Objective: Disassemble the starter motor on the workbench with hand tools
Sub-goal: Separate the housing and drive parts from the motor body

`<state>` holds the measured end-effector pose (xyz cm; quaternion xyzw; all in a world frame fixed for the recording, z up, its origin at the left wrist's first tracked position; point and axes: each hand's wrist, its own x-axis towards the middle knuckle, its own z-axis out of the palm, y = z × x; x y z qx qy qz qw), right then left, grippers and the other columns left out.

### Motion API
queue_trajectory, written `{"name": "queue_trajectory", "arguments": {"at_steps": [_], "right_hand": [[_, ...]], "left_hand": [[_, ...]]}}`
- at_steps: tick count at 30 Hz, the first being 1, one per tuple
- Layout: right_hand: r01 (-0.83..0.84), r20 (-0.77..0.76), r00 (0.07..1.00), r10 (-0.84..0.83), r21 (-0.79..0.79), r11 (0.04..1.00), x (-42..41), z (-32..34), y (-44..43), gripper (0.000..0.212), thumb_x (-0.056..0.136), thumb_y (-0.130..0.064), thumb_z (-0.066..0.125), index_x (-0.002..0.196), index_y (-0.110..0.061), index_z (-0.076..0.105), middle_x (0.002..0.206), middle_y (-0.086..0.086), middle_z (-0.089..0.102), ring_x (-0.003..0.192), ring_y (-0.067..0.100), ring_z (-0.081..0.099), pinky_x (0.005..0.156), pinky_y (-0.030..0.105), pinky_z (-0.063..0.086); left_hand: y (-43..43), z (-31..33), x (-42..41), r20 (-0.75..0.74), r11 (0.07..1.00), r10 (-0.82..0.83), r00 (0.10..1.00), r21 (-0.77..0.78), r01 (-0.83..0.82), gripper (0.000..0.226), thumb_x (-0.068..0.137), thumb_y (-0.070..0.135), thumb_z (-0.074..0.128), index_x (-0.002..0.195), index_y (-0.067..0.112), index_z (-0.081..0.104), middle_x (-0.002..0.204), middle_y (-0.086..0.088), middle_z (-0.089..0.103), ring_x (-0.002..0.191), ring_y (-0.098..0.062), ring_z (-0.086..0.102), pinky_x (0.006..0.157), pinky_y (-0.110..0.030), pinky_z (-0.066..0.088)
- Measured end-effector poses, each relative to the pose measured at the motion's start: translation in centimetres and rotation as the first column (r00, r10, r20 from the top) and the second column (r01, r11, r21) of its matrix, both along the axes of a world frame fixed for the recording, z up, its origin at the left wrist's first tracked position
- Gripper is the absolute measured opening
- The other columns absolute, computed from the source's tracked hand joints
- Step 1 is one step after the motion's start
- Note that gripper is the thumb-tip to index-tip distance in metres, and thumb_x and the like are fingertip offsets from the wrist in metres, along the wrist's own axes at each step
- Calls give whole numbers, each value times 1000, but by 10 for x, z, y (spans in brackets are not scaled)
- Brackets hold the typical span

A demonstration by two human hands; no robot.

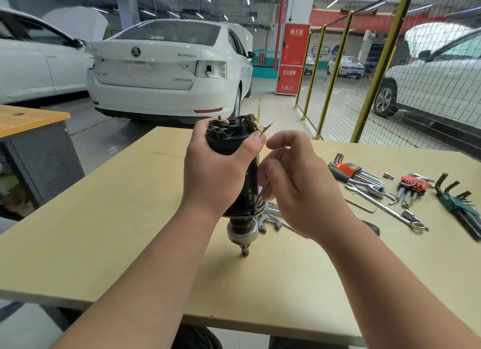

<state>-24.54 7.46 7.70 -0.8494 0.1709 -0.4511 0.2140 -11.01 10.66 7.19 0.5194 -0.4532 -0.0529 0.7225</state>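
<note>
My left hand (pixel 218 171) grips the black starter motor (pixel 231 140), held upright above the tan workbench (pixel 104 231). The motor's open brush end faces up; its silver drive end and shaft (pixel 243 235) point down at the bench. A thin copper strip (pixel 268 128) sticks out at the top by my left thumb. My right hand (pixel 299 190) pinches a long thin metal rod (pixel 270 177) against the motor's right side, its lower tip at the housing's bottom rim.
Open-end wrenches (pixel 272 217) lie just behind the motor. To the right lie hex key sets (pixel 348 170), a ratchet wrench (pixel 369 187), a red-handled set (pixel 412 183) and a green folding set (pixel 460 205). A yellow mesh fence (pixel 369 75) and white cars stand beyond.
</note>
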Motion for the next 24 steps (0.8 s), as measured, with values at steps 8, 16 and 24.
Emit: {"name": "queue_trajectory", "arguments": {"at_steps": [8, 16, 24], "right_hand": [[37, -24, 999, -39, -65, 997, 0, 1, 1, 21, 93, -10, 42, 104, -27, 37, 69, -7, 60, 59, 8, 58, 57, 32, 47], [74, -60, 995, -78, -70, 995, 5, 2, 8, 25, 95, -14, 42, 115, -29, 41, 69, -2, 61, 60, 14, 56, 58, 36, 43], [181, -33, 983, -179, 69, 981, 8, 2, 2, 39, 94, -14, 48, 132, -22, 39, 69, -9, 64, 63, 11, 63, 67, 39, 52]], "left_hand": [[-2, -1, 0, 2, 1000, 23, 1000, 0, -23, 53, 59, 59, 69, 96, 23, 58, 78, 26, 66, 72, 4, 62, 64, -8, 44], [-1, 0, -3, -23, 997, 67, 998, -26, -67, 59, 60, 71, 61, 93, 22, 55, 75, 15, 64, 68, 5, 60, 62, -8, 42], [2, -1, -3, -41, 994, 107, 993, -22, -108, 49, 69, 67, 62, 90, 24, 53, 67, 30, 62, 64, 7, 58, 59, -6, 40]]}}
